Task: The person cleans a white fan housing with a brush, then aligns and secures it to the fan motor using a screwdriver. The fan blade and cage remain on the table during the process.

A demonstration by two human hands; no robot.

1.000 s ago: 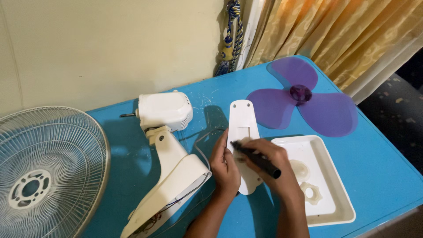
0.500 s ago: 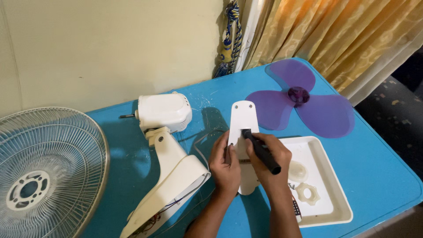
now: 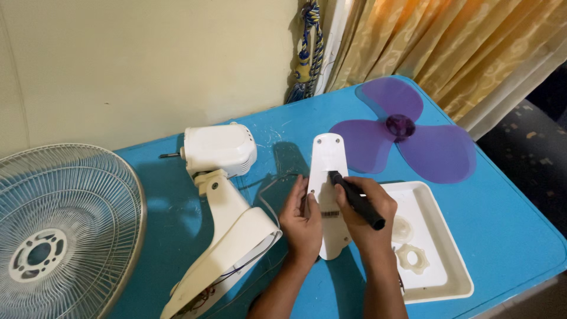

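White plastic is the work piece: a long, narrow fan cover panel point(image 3: 326, 195) lies flat on the blue table point(image 3: 508, 212), its rounded end pointing to 12 o'clock. The left hand point(image 3: 300, 220) rests at the panel's 9 o'clock edge, fingers curled against the rim to pin it down. The right hand point(image 3: 364, 215) is closed around a black-handled screwdriver point(image 3: 357, 200), its tip set on the panel's upper half.

To do this well, I judge that the driver should stand square to the panel face, pressed firmly so the tip does not skid across the smooth plastic. The left hand should bear down, fingers kept out of the tip's path.

At 3 o'clock from the panel sits 1 white tray point(image 3: 440, 236) with 2 pale plastic parts inside, handy for loose screws. At 9 o'clock lies the fan body point(image 3: 227, 201).
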